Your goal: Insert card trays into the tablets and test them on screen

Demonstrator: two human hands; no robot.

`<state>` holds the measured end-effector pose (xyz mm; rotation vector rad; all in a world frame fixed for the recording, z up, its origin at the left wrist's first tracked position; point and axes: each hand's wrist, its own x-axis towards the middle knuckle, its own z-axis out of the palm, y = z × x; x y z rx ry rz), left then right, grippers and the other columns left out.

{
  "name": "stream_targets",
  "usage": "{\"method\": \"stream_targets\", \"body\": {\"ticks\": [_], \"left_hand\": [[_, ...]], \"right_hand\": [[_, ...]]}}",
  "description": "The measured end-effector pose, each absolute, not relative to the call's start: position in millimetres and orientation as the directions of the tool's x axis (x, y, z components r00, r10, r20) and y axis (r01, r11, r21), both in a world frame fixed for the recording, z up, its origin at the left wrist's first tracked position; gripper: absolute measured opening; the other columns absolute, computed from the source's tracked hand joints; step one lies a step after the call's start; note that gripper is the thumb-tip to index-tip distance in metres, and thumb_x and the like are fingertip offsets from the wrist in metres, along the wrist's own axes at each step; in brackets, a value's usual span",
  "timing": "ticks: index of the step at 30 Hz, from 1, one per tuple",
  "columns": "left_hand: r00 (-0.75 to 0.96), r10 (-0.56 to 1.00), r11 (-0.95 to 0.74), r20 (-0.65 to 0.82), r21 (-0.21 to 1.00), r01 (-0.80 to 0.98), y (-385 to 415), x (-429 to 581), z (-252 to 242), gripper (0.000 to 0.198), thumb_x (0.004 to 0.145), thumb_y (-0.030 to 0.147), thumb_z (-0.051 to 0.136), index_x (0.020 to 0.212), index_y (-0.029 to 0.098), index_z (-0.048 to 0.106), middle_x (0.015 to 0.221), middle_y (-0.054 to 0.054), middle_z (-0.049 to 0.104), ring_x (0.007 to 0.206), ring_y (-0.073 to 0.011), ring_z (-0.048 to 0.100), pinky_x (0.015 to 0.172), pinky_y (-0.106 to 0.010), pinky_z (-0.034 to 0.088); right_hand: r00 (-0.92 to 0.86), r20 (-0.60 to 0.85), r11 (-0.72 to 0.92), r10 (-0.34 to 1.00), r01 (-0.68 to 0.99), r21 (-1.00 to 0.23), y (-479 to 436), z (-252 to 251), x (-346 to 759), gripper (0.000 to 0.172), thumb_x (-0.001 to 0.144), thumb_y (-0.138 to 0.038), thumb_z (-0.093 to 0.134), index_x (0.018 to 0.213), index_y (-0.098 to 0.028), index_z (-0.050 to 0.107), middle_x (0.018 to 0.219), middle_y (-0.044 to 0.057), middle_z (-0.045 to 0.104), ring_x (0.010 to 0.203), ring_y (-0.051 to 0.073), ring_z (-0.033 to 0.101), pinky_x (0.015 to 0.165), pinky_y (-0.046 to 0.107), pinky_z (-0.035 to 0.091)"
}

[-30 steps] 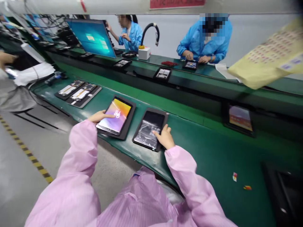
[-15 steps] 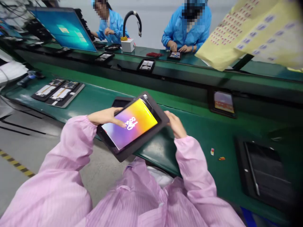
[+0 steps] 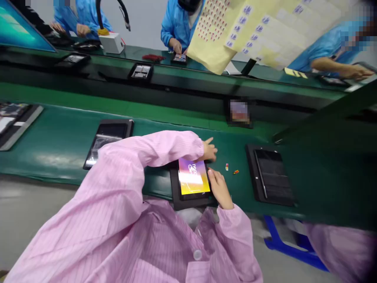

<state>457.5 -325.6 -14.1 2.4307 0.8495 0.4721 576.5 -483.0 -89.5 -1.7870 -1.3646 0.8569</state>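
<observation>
A tablet in a black case [image 3: 193,179] lies flat on the green conveyor belt [image 3: 55,157], its screen lit in a purple-to-yellow gradient with a white logo. My right hand [image 3: 219,188] rests against the case's right edge, fingers touching the rim of the screen. My left hand [image 3: 209,150] sits just past the tablet's top edge, fingers spread and holding nothing. My left sleeve crosses over a second tablet [image 3: 107,143], which has a dark screen under plastic film and is partly hidden.
A dark tablet in a black case [image 3: 269,175] lies to the right, with small red and orange scraps [image 3: 231,169] nearby. Across the belt, co-workers in blue [image 3: 182,23] work. A yellow label sheet [image 3: 244,31] hangs above. A blue stool [image 3: 294,247] stands below.
The lit tablet, raised and tilted between both hands earlier, now lies flat on the belt. My left arm has crossed toward the right, and the view has swung right.
</observation>
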Motion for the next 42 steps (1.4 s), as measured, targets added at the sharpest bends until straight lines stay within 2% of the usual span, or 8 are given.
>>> {"method": "stream_targets", "body": {"ticks": [3,5,9,13,25,30,35,42], "left_hand": [[0.792,0.585,-0.770,0.175,0.426,0.475,-330,418,-5,0.066,0.061,0.017,0.079,0.125,0.021,0.060,0.142,-0.010,0.051,0.138,-0.0317,0.040,0.122,-0.055,0.007],[0.562,0.800,-0.597,0.209,0.358,0.718,-348,379,-16,0.082,0.073,0.034,0.075,0.142,0.010,0.039,0.154,-0.022,0.030,0.146,-0.0375,0.022,0.119,-0.061,0.005],[0.194,0.976,-0.093,-0.095,0.622,0.777,-408,341,-67,0.084,0.090,0.060,0.042,0.147,0.000,0.024,0.155,-0.031,0.017,0.148,-0.0371,0.010,0.117,-0.058,0.018],[0.101,0.992,0.006,-0.080,0.813,0.582,-424,364,-97,0.064,0.097,0.052,0.028,0.148,0.014,0.029,0.161,-0.018,0.008,0.149,-0.0271,-0.001,0.120,-0.053,0.009],[-0.073,0.997,0.005,0.015,0.964,0.265,-388,388,-72,0.030,0.085,0.025,0.048,0.109,0.022,0.065,0.156,-0.005,0.031,0.151,-0.0236,0.003,0.120,-0.051,-0.008],[-0.105,0.993,0.035,-0.060,0.974,-0.226,-391,399,-72,0.033,0.088,0.038,0.046,0.114,0.021,0.058,0.139,-0.008,0.053,0.134,-0.0220,0.045,0.115,-0.042,0.030],[-0.044,0.984,0.128,-0.173,0.857,-0.498,-393,405,-59,0.042,0.086,0.043,0.047,0.120,0.019,0.052,0.111,-0.008,0.068,0.106,-0.0207,0.065,0.095,-0.037,0.048],[0.000,1.000,0.013,-0.015,0.854,-0.520,-387,402,-18,0.044,0.088,0.045,0.044,0.123,0.020,0.052,0.116,-0.008,0.068,0.113,-0.0227,0.063,0.095,-0.036,0.048]], "right_hand": [[0.245,-0.061,-0.185,0.968,0.521,-0.833,-489,-96,579,0.074,0.085,-0.071,0.037,0.125,-0.014,0.062,0.115,0.017,0.062,0.105,0.029,0.054,0.100,0.053,0.040],[0.246,-0.039,-0.166,0.969,0.524,-0.835,-488,-100,578,0.073,0.086,-0.069,0.039,0.130,-0.014,0.058,0.112,0.015,0.061,0.099,0.027,0.054,0.097,0.050,0.043],[0.224,0.019,-0.101,0.974,0.511,-0.854,-476,-107,572,0.069,0.088,-0.066,0.036,0.134,-0.018,0.055,0.114,0.013,0.057,0.110,0.026,0.050,0.104,0.047,0.039],[0.233,0.054,-0.073,0.971,0.505,-0.860,-470,-111,567,0.064,0.090,-0.063,0.036,0.134,-0.022,0.055,0.111,0.010,0.051,0.116,0.025,0.046,0.108,0.046,0.035],[0.155,0.021,-0.075,0.988,0.591,-0.803,-479,-96,569,0.094,0.075,-0.065,0.063,0.151,-0.025,0.025,0.131,0.013,0.039,0.127,0.033,0.037,0.110,0.054,0.031],[0.041,0.055,0.016,0.998,0.645,-0.764,-481,-78,567,0.118,0.065,-0.063,0.074,0.154,-0.020,0.010,0.148,0.017,0.032,0.136,0.038,0.031,0.112,0.057,0.027],[0.135,0.069,-0.006,0.988,0.492,-0.871,-473,-73,559,0.090,0.075,-0.053,0.070,0.147,-0.019,0.028,0.138,0.017,0.050,0.121,0.031,0.053,0.104,0.050,0.041],[0.336,0.112,0.029,0.935,0.242,-0.970,-455,-52,555,0.046,0.092,-0.049,0.047,0.126,-0.018,0.048,0.116,0.015,0.066,0.102,0.022,0.066,0.091,0.038,0.052]]}}
